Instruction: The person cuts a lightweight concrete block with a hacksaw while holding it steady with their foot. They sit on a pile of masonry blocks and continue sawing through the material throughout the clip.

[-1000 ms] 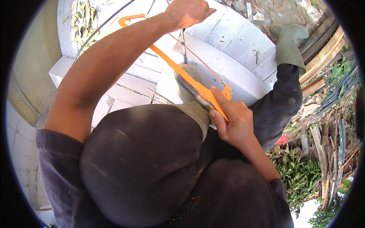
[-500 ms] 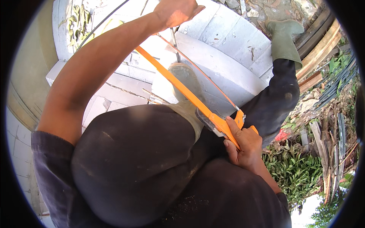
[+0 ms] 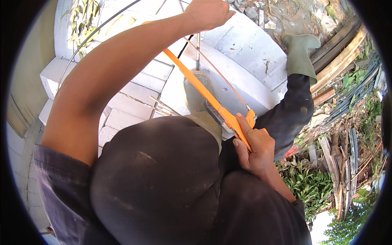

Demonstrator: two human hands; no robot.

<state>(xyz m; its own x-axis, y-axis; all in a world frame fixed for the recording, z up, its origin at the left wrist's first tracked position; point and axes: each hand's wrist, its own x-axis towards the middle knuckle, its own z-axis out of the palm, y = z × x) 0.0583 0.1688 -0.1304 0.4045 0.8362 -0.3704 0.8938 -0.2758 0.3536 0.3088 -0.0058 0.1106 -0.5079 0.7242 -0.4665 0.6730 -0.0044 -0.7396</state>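
Right boot (image 3: 300,55): green, its shaft enclosing the lower end of a dark trouser leg (image 3: 290,112); toe turned toward the rubble (image 3: 286,14).
Left boot (image 3: 205,81): rounded toe among pale blocks (image 3: 132,104), its olive shaft partly hidden by the dark-clad left knee (image 3: 157,175).
Right hand (image 3: 257,149): clenched around the handle of an orange hacksaw, index finger laid forward along the frame, thumb on the near side; forearm rising from the lower right.
Hacksaw (image 3: 196,83): slanting from the right hand toward the upper left, above the left boot; far end hidden behind the left forearm.
Blade (image 3: 222,76): thin, reddish brown, crossing a narrow rod (image 3: 198,61) in view; contact between them cannot be told.
Left hand (image 3: 208,15): at the upper edge, fingers curled and turned away; whether it grasps the rod, which emerges below the wrist, cannot be told.
Left forearm (image 3: 110,73): raised diagonally from a bent elbow, dark sleeve (image 3: 61,175) at the upper arm.
Upper left: curved dark cable (image 3: 96,32) beside drooping leaves (image 3: 77,20).
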